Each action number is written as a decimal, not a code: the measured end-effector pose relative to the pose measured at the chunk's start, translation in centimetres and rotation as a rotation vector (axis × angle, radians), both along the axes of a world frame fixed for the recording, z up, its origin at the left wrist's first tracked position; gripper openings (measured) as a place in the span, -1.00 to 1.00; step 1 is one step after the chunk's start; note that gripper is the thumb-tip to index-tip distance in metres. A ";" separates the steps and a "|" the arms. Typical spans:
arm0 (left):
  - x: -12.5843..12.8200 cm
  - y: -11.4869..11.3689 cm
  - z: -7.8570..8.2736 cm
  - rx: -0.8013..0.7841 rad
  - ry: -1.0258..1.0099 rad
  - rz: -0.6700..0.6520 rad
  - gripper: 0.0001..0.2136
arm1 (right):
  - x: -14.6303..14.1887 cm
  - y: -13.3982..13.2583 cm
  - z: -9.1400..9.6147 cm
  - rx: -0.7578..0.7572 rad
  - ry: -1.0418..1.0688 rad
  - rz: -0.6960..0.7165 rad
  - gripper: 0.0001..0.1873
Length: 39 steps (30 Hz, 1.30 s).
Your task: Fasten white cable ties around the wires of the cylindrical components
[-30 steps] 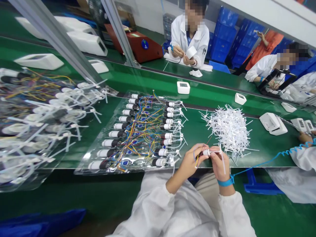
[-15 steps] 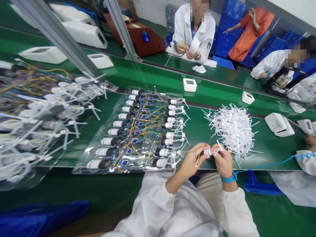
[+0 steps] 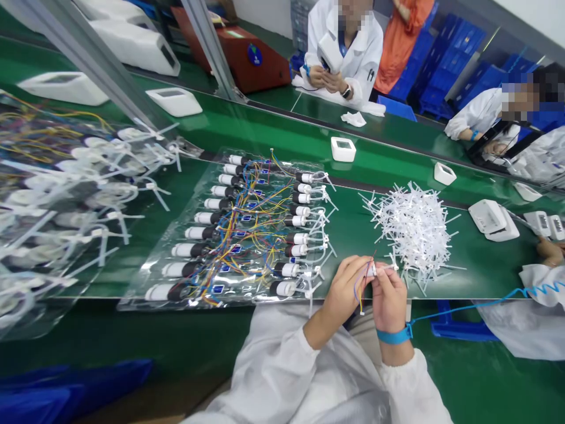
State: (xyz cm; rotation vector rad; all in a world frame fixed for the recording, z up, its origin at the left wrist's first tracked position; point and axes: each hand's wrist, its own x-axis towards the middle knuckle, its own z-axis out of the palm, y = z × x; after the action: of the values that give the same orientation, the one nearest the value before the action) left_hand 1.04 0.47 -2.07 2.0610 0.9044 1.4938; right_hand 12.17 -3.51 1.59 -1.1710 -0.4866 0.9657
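Note:
My left hand (image 3: 342, 293) is closed around a small wired cylinder (image 3: 371, 270), white at the end that shows, the rest covered by my fingers. Its thin coloured wires (image 3: 361, 292) dangle below the fingers to a small white plug. Pressed against the cylinder's white end, my right hand (image 3: 389, 300) pinches a white branched tubing piece (image 3: 393, 262). Both hands meet above the front edge of the green bench. Just beyond the right hand lies a heap of similar white tubing pieces (image 3: 415, 229). A clear plastic tray (image 3: 136, 294) left of my hands carries rows of wired cylinders.
Another loaded tray (image 3: 39, 312), blurred, lies at far left. White monitor housings (image 3: 343, 149) stand on the green strip behind, with more at right (image 3: 492, 219). A blue coiled cord (image 3: 485, 297) runs from my right wristband. A metal post (image 3: 101, 65) rises at left; co-workers sit opposite.
My hands have drawn closer together, and the right fingers now cover more of the white end. The wires hang lower. The whole view has shifted slightly.

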 end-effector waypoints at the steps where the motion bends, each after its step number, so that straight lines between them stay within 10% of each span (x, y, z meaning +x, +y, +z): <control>1: 0.1 -0.1 -0.1 0.018 0.012 0.000 -0.67 | 0.0 -0.2 -0.1 -0.005 0.024 -0.006 -0.77; 10: 0.3 0.7 0.2 -0.086 -0.013 -0.092 -0.70 | -0.5 0.1 -0.6 -0.014 0.176 -0.107 -0.71; 15: -0.9 1.2 1.3 -0.333 -0.153 -0.134 -0.74 | 0.0 -2.1 0.6 -0.086 0.145 0.066 -0.51; 24: -1.6 1.8 1.1 -0.663 -0.420 -0.307 -0.77 | 7.4 -6.1 1.9 -0.120 -0.441 0.034 -0.56; 32: -1.6 1.8 1.8 -0.657 -0.309 -0.360 -0.82 | 9.9 -0.8 6.5 0.166 -0.985 0.350 -0.61; 39: -1.5 1.2 2.4 -0.466 -0.121 -0.284 -0.81 | 9.2 2.6 5.6 0.072 -0.939 0.496 -0.79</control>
State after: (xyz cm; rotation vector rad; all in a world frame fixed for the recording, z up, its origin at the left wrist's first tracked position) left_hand -0.48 1.72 0.30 1.6590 0.7842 1.1184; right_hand 21.41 -0.91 7.15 -1.4313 -1.6045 0.7411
